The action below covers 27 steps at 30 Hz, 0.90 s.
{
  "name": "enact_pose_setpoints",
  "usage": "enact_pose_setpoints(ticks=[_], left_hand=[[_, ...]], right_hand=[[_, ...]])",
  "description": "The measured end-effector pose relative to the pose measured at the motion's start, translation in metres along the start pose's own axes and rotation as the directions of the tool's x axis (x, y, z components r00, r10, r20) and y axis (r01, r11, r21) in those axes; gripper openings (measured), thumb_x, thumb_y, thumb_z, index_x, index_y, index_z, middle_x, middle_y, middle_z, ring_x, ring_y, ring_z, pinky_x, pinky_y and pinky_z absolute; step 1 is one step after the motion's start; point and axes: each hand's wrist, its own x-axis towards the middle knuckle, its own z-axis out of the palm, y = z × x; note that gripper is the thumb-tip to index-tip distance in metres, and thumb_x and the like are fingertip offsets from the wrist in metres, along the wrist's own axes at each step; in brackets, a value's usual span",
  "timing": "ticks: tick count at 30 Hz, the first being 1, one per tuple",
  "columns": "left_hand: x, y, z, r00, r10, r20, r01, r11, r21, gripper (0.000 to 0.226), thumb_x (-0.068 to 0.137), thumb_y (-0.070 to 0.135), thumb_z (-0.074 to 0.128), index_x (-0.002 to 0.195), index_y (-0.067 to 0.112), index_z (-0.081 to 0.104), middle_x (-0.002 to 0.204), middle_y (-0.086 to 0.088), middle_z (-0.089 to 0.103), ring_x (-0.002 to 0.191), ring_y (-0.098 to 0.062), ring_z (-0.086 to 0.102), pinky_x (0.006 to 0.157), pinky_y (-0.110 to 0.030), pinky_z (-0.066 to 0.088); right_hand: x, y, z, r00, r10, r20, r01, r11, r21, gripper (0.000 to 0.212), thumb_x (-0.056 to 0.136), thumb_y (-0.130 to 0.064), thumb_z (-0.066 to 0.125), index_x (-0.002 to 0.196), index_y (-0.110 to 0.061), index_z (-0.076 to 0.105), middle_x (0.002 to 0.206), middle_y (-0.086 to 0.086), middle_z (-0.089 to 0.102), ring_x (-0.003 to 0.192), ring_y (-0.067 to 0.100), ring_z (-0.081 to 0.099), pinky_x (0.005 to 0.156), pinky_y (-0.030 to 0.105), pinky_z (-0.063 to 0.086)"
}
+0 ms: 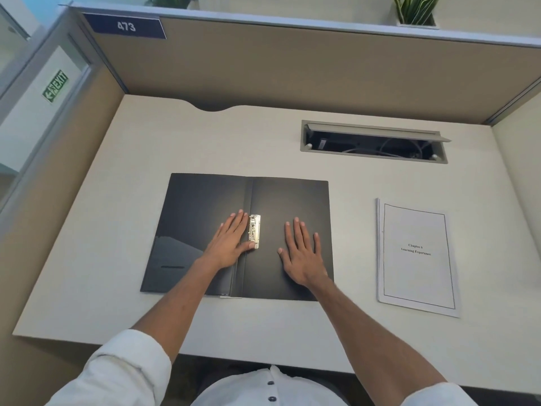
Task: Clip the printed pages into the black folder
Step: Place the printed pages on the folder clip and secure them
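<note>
The black folder lies open and flat on the desk in front of me. A silver metal clip sits on its right panel beside the spine. My left hand rests flat on the left panel, thumb touching the clip's lower end. My right hand lies flat with fingers spread on the right panel. The stack of printed pages lies on the desk to the right of the folder, apart from both hands, title page facing up.
An open cable hatch is sunk into the desk behind the folder and pages. Beige cubicle partitions close the desk at the back and both sides. A curved cut-out notches the desk's back edge.
</note>
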Motion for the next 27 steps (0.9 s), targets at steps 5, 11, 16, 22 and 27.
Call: enact_pose_setpoints(ticks=[5,11,16,22,27], left_hand=[[-0.005,-0.006,-0.015,0.998,0.067,-0.014,-0.068,0.979,-0.193,0.073,0.118,0.045,0.041,0.18,0.021,0.01,0.188,0.002,0.006,0.177,-0.024,-0.001,0.144,-0.054,0.008],[-0.012,0.0,-0.004,0.986,0.107,-0.126,-0.116,0.991,-0.064,0.049,0.12,0.039,0.042,0.169,0.034,0.047,0.179,0.013,0.038,0.172,-0.02,0.027,0.141,-0.059,0.016],[-0.009,0.013,-0.009,0.945,0.094,-0.314,-0.146,0.978,-0.146,0.04,0.119,0.027,0.05,0.154,0.024,0.067,0.154,0.002,0.071,0.147,-0.026,0.063,0.126,-0.043,0.047],[0.013,0.034,-0.031,0.912,-0.001,-0.41,-0.095,0.972,-0.214,0.025,0.116,0.019,0.054,0.135,0.02,0.069,0.126,0.0,0.083,0.114,-0.027,0.08,0.101,-0.045,0.063],[0.024,0.033,-0.034,0.897,-0.029,-0.44,-0.053,0.983,-0.173,0.023,0.115,0.016,0.055,0.132,0.018,0.069,0.128,-0.001,0.081,0.115,-0.031,0.078,0.101,-0.046,0.062]], right_hand=[[0.0,0.0,0.0,1.0,-0.001,0.0,0.001,1.0,-0.002,0.071,0.118,-0.05,0.017,0.176,-0.024,-0.016,0.183,0.001,-0.026,0.173,0.021,-0.02,0.14,0.057,-0.005],[0.0,0.0,0.0,1.0,0.006,0.003,-0.006,1.0,0.002,0.071,0.118,-0.05,0.018,0.176,-0.024,-0.016,0.183,0.001,-0.026,0.173,0.02,-0.02,0.14,0.057,-0.005],[0.0,0.001,0.0,1.0,0.007,0.0,-0.007,1.0,-0.003,0.072,0.118,-0.051,0.018,0.176,-0.024,-0.015,0.183,0.0,-0.026,0.173,0.021,-0.019,0.14,0.058,-0.003],[0.002,0.002,0.002,1.0,0.0,-0.007,0.0,1.0,-0.007,0.072,0.118,-0.052,0.017,0.176,-0.024,-0.015,0.183,0.001,-0.025,0.173,0.021,-0.018,0.14,0.058,-0.003],[0.004,0.005,0.006,1.0,-0.008,-0.005,0.008,1.0,-0.014,0.073,0.118,-0.052,0.018,0.176,-0.024,-0.015,0.183,0.002,-0.025,0.173,0.022,-0.019,0.14,0.058,-0.003]])
